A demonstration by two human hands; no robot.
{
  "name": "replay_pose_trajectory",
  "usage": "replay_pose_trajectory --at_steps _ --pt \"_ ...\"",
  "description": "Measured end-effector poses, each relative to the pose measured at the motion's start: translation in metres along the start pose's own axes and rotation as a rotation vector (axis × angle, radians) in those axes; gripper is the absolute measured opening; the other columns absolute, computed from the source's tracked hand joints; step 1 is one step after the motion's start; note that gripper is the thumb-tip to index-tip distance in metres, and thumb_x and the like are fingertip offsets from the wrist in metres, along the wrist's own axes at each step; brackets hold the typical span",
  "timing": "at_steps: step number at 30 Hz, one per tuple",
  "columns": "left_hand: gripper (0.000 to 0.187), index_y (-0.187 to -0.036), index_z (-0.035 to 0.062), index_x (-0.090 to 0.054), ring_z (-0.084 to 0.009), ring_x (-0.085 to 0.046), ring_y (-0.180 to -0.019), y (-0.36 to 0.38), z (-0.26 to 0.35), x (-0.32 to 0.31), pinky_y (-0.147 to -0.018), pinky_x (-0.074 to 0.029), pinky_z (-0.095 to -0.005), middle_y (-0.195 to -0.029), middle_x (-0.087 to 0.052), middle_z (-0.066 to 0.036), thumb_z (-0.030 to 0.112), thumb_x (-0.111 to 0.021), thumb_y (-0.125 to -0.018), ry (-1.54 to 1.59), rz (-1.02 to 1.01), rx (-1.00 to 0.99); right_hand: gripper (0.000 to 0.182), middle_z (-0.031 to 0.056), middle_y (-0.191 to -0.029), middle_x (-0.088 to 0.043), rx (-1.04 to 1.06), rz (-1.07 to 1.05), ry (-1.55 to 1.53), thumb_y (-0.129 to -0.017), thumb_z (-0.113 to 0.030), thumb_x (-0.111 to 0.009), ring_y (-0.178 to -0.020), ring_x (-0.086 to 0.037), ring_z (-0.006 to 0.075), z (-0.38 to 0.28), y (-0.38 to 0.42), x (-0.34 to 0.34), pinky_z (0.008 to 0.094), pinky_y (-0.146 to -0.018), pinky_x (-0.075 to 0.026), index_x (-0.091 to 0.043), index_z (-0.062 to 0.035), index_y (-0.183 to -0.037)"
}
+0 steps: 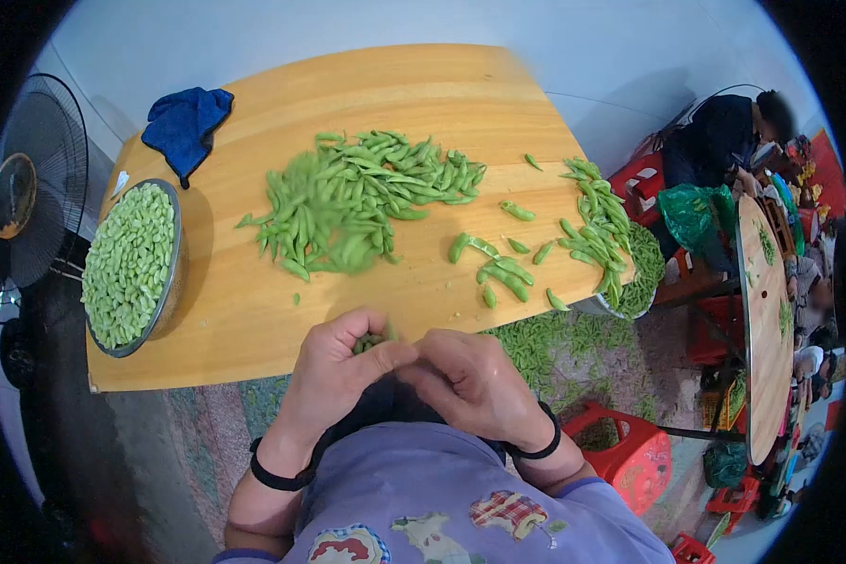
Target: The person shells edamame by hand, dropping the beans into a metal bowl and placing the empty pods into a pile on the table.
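My left hand (pixel 343 367) is closed around green bean pods, some showing between thumb and fingers, just off the table's front edge. Touching or nearly touching it at the fingertips, my right hand (pixel 470 376) has its fingers curled in; whatever it pinches is hidden. Beyond my hands a heap of green pods (pixel 376 188) lies on the wooden table (pixel 226 320). Scattered pods (pixel 508 273) lie right of the heap. A metal bowl full of shelled green beans (pixel 132 263) stands at the table's left edge.
A blue cloth (pixel 186 127) lies at the back left, near a black fan (pixel 38 179). More pods (pixel 600 216) line the right edge above a full container (pixel 644 273). A red stool (pixel 630 461) stands on the littered floor. A person (pixel 714 141) sits near a round table (pixel 766 348).
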State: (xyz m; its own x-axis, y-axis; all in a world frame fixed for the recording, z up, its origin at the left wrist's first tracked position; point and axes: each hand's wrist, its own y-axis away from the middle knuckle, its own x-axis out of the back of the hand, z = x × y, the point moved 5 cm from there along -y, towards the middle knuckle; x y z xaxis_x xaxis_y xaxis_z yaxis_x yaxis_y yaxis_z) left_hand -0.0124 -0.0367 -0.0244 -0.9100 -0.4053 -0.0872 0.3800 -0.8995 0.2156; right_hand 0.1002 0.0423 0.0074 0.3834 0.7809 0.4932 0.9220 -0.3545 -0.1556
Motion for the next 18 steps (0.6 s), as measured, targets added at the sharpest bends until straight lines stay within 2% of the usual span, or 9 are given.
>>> replay_pose_trajectory --at_steps 3,5,6,8,9,13,15,16,18 --pt "0.012 -0.078 0.0 -0.058 -0.0036 -0.05 -0.064 0.0 0.002 -0.001 -0.056 -0.041 -0.0183 -0.069 -0.057 0.002 0.009 -0.065 -0.079 0.011 -0.059 -0.012 0.02 0.0139 -0.069 -0.057 -0.136 0.025 -0.228 -0.077 -0.01 -0.062 -0.06 -0.055 0.023 0.011 0.002 -0.001 0.0342 -0.057 -0.043 -0.058 0.0043 -0.091" --pt "0.011 -0.079 0.0 -0.059 -0.0033 -0.05 -0.064 -0.001 0.0 -0.002 -0.056 -0.04 -0.0177 -0.07 -0.058 0.002 0.009 -0.065 -0.079 0.043 -0.056 -0.012 0.017 0.0053 -0.065 -0.057 -0.22 0.073 -0.4 -0.08 -0.012 -0.062 -0.055 -0.05 0.0128 0.02 0.003 -0.005 0.0285 -0.051 -0.04 -0.059 0.0027 -0.089" --pt "0.01 -0.081 0.0001 -0.059 -0.0031 -0.05 -0.064 -0.001 -0.002 -0.002 -0.057 -0.04 -0.0171 -0.071 -0.059 0.001 0.009 -0.064 -0.08 0.073 -0.057 -0.012 0.017 0.0053 -0.065 -0.057 -0.221 0.071 -0.402 -0.08 -0.012 -0.062 -0.055 -0.05 0.0128 0.022 0.004 -0.004 0.0285 -0.051 -0.04 -0.059 0.0027 -0.089" --pt "0.008 -0.084 0.0004 -0.06 -0.0027 -0.051 -0.065 -0.001 -0.006 -0.003 -0.057 -0.04 -0.0165 -0.073 -0.059 0.001 0.008 -0.062 -0.081 0.173 -0.097 0.003 0.015 -0.0023 -0.064 -0.053 -0.456 -0.017 -0.806 -0.083 -0.014 -0.06 -0.055 -0.043 0.004 0.036 0.01 -0.007 0.0204 -0.048 -0.034 -0.06 0.0005 -0.087" --pt "0.008 -0.088 0.0006 -0.06 -0.0024 -0.051 -0.066 -0.002 -0.008 -0.005 -0.057 -0.04 -0.0158 -0.074 -0.059 0.001 0.006 -0.06 -0.082 0.273 -0.137 0.016 0.014 -0.0041 -0.065 -0.051 -0.461 -0.036 -0.931 -0.084 -0.015 -0.059 -0.056 -0.042 0.0014 0.038 0.011 -0.01 0.0157 -0.048 -0.031 -0.061 -0.0012 -0.087" --pt "0.014 -0.095 0.0002 -0.056 -0.0044 -0.051 -0.061 -0.006 -0.026 -0.011 -0.053 -0.04 -0.0152 -0.078 -0.059 -0.002 -0.001 -0.056 -0.081 0.576 -0.098 0.102 0.015 -0.004 -0.063 -0.051 -0.502 0.067 -0.869 -0.084 -0.015 -0.059 -0.055 -0.042 0.002 0.041 0.011 -0.014 0.0168 -0.047 -0.031 -0.061 -0.0006 -0.086" --pt "0.016 -0.1 0.0033 -0.054 -0.0029 -0.05 -0.063 -0.007 -0.026 -0.01 -0.052 -0.037 -0.0147 -0.085 -0.057 -0.001 0.003 -0.053 -0.085 0.503 0.013 0.046 0.015 -0.0044 -0.062 -0.05 -0.274 0.193 -0.582 -0.084 -0.016 -0.059 -0.053 -0.04 0.0018 0.031 0.007 -0.008 0.017 -0.046 -0.03 -0.06 -0.0012 -0.086" --pt "0.016 -0.1 0.0033 -0.054 -0.0029 -0.05 -0.063 -0.007 -0.026 -0.01 -0.052 -0.037 -0.0147 -0.085 -0.057 -0.001 0.003 -0.053 -0.085 0.505 0.013 0.046 0.015 -0.0044 -0.062 -0.05 -0.275 0.191 -0.581 -0.084 -0.016 -0.059 -0.053 -0.04 0.0018 0.032 0.006 -0.006 0.017 -0.046 -0.03 -0.06 -0.0012 -0.086" --pt "0.015 -0.099 0.0056 -0.052 -0.0032 -0.049 -0.062 -0.009 -0.022 -0.007 -0.051 -0.036 -0.0153 -0.084 -0.057 0.0 0.003 -0.053 -0.084 0.439 0.075 0.033 0.016 -0.0036 -0.061 -0.049 -0.485 0.142 -0.782 -0.082 -0.011 -0.06 -0.049 -0.038 0.0024 0.043 0.007 -0.005 0.0173 -0.043 -0.027 -0.059 0.0036 -0.088"
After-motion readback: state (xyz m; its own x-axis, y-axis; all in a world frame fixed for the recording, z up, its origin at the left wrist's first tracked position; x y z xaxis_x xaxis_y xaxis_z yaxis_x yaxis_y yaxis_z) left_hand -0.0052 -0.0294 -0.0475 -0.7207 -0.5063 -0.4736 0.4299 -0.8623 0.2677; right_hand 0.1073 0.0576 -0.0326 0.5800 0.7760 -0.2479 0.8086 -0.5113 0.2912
